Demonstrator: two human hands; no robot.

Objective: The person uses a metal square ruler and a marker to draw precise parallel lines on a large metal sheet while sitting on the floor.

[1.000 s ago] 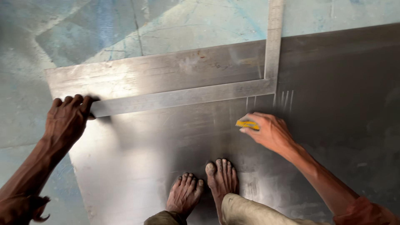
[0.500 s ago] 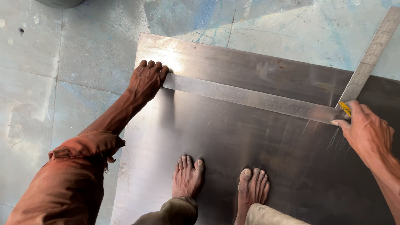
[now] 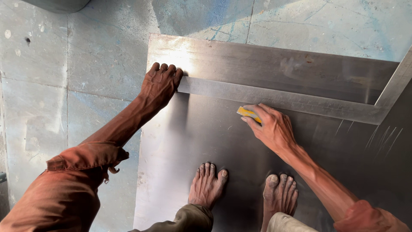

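Steel sheet [image 3: 206,141] lies flat on the floor, with the square [image 3: 279,98] across it. Left hand [image 3: 161,86] pins the blade's end; right hand [image 3: 272,126] pinches a yellow marker [image 3: 248,113]. Slack pressure would probably let the square skid, skewing the line.
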